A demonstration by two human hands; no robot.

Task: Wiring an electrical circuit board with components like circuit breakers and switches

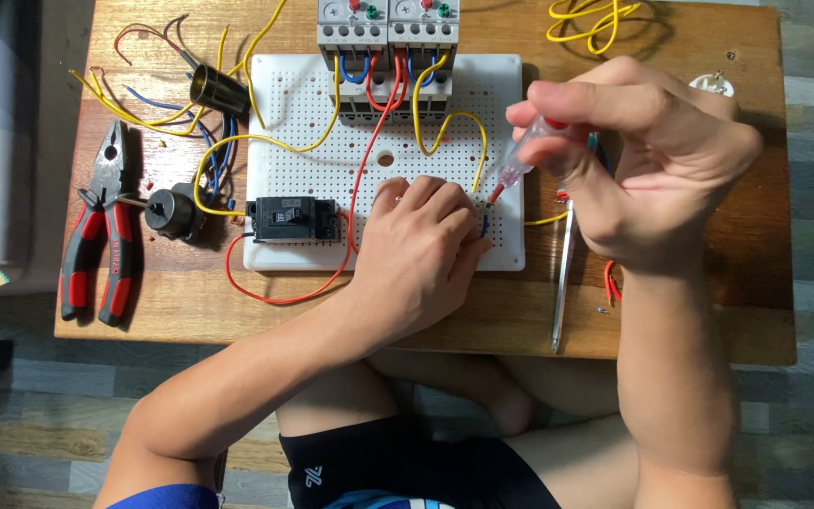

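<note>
My left hand (pixel 426 240) rests palm down on the lower right of a white perforated board (pixel 294 160), covering a part there, fingers curled over it. My right hand (pixel 647 160) grips a small screwdriver with a clear handle (pixel 515 168), its tip pointing down at the spot by my left fingertips. Two grey contactors (pixel 388 38) sit at the board's top edge with red, blue and yellow wires (pixel 445 127) running from them. A black circuit breaker (pixel 292 219) stands at the board's lower left.
The board lies on a low wooden table (pixel 171 302). Red-handled pliers (pixel 101 236) lie at the left, beside a black round part (pixel 173 209) and a dark lamp holder (pixel 219 90). A long screwdriver (pixel 562 283) lies right of the board. Loose yellow wire (pixel 595 21) is at the top.
</note>
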